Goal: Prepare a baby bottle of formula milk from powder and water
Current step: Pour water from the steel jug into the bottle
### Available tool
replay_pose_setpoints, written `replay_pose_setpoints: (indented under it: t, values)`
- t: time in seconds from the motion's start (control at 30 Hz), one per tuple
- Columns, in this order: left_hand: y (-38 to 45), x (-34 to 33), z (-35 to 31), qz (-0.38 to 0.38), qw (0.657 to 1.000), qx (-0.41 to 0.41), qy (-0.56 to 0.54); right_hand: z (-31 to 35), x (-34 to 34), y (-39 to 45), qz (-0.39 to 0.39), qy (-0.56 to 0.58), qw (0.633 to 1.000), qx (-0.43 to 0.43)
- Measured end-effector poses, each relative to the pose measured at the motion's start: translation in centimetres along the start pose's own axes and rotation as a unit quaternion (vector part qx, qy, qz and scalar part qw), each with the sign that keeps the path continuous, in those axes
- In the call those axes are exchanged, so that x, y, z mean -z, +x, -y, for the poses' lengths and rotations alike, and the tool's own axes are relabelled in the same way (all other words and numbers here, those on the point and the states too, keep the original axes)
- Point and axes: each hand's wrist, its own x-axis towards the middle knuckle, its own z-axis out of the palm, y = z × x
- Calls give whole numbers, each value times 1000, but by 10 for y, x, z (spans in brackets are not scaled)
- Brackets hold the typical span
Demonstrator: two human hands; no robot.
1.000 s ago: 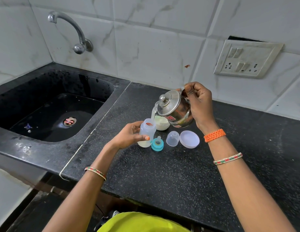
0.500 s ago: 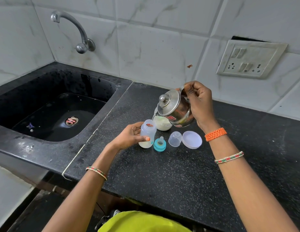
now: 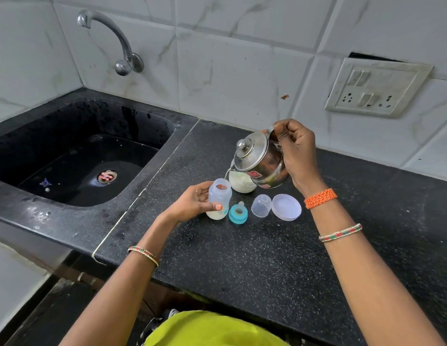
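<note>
A: Surface?
B: Black speckled counter (image 3: pixel 254 265), black sink (image 3: pixel 75 168) at left, marble-look wall tiles, tap (image 3: pixel 110 38) upper left, socket plate (image 3: pixel 377 88) upper right.
A: Bottle?
B: Baby bottle (image 3: pixel 218 199) at frame centre, upright, mouth up; left hand (image 3: pixel 192 202) curled round it. Right hand (image 3: pixel 296 152) grips steel kettle (image 3: pixel 259 161) by its handle, spout tilted down-left over the mouth.
A: Labels?
B: Red kettle sticker, unreadable.

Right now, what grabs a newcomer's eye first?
The steel kettle, tilted in the right hand at centre, pouring a thin stream into the bottle that the left hand steadies on the black counter. Beside the bottle sits a teal nipple ring.
</note>
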Motion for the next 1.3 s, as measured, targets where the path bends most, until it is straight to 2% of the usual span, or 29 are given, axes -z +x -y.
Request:
replay_pose_setpoints:
  t: [0.6, 0.73, 0.97, 1.3]
  values:
    - [-2, -1, 5, -1, 1000, -7, -7, -4, -1, -1, -9, 17, 1000, 9]
    - [-3, -2, 6, 1, 1000, -10, 22, -4, -2, -2, -5, 18, 1000, 9]
    - [-15, 9, 19, -20, 994, -5, 105, -5, -5, -5, 4, 4, 1000, 12]
    - [-24, 14, 26, -73, 995, -13, 63, -5, -10, -9, 32, -4, 999, 11]
